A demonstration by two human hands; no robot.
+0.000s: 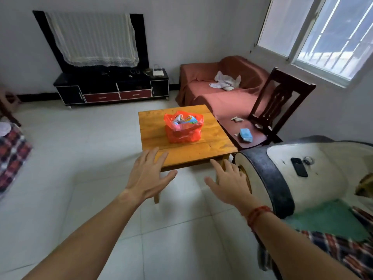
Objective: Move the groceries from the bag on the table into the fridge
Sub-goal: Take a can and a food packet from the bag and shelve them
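Left hand (148,174) and right hand (230,182) were held out over the floor, fingers spread, each grip fully open with nothing held. The low wooden worktop (193,152) was seen just beyond. The red bag (183,134) was sat near its middle, mouth open, packaged groceries (185,119) visible inside. A covered sofa (222,91) was noted behind.

We see a low black cabinet with two red drawers (111,91) against the far wall, a white lace cloth (94,37) draped above it. To its right stands a sofa under a rust-red cover (218,87), and beside that a dark wooden chair (292,77) with a blue packet (246,135) on its seat.
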